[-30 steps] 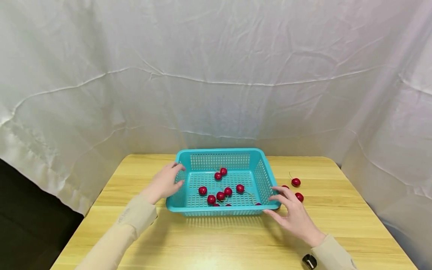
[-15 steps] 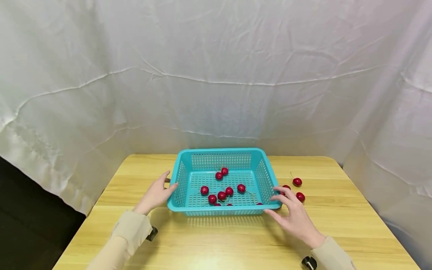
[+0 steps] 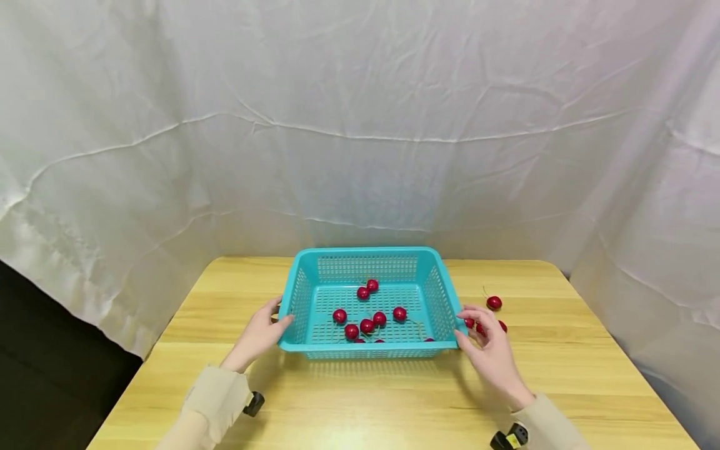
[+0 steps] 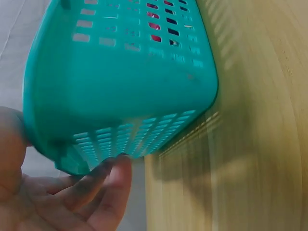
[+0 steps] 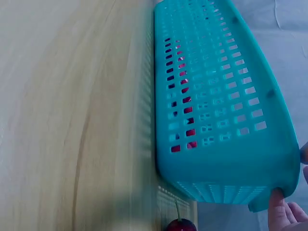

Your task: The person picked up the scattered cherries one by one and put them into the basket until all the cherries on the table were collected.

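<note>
A turquoise plastic basket [image 3: 371, 354] with slotted walls stands on the table, with several red cherries [image 3: 367, 326] scattered over its floor. My left hand [image 3: 255, 334] holds its left end; in the left wrist view the thumb is at the rim and the fingers [image 4: 115, 187] reach along the outer wall [image 4: 96, 91]. At the right front corner my right hand [image 3: 492, 356] pinches the rim. The right wrist view shows a fingertip [image 5: 276, 204] against the underside of that rim.
Loose cherries lie right of the basket, one with its stem up [image 3: 494, 303] and others partly behind my right fingers. A cherry [image 5: 180, 225] shows below the basket in the right wrist view. A pale curtain [image 3: 360, 156] hangs behind the wooden table [image 3: 371, 406].
My left hand has drawn back from over the basket's left side and taken its rim. The right hand has turned and shifted slightly right at the corner. The basket stays nearly in place.
</note>
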A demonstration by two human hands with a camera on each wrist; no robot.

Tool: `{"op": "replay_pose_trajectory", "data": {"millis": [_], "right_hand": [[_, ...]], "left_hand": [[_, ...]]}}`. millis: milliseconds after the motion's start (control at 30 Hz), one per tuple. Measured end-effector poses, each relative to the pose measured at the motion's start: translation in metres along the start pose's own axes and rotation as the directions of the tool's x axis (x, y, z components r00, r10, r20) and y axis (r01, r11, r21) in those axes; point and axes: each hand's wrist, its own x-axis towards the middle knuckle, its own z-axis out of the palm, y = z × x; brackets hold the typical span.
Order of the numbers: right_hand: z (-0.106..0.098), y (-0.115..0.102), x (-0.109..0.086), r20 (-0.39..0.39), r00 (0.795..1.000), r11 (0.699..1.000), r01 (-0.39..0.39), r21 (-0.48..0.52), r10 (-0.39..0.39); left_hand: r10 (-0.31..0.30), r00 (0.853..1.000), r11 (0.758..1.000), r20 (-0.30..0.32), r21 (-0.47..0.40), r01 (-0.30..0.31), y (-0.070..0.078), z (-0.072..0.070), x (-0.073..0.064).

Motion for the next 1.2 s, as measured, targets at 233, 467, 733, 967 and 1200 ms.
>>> {"op": "replay_pose_trajectory", "data": {"millis": [233, 467, 733, 967, 1200], "right_hand": [[0.002, 0.006, -0.002, 0.067, 0.998, 1.000, 0.008, 0.012, -0.009], [-0.001, 0.007, 0.002, 0.122, 0.993, 1.000, 0.010, -0.015, -0.008], [-0.022, 0.014, 0.012, 0.098, 0.995, 0.998, 0.034, -0.061, -0.028], [-0.060, 0.036, 0.029, 0.069, 0.995, 0.984, -0.062, -0.169, 0.075], [-0.099, 0.052, 0.040, 0.068, 0.977, 0.945, -0.178, -0.273, 0.204]], "left_hand": [[-0.065, 0.996, 0.998, -0.055, 0.021, 0.066, -0.001, 0.003, -0.004], [-0.120, 0.991, 0.993, -0.062, 0.001, 0.120, 0.007, 0.005, 0.003], [-0.047, 0.993, 0.979, -0.106, 0.194, 0.067, 0.010, 0.014, 0.015], [-0.017, 0.995, 0.950, -0.102, 0.309, 0.048, 0.018, 0.023, 0.015], [-0.032, 0.992, 0.940, -0.120, 0.334, 0.071, 0.024, 0.031, 0.013]]}}
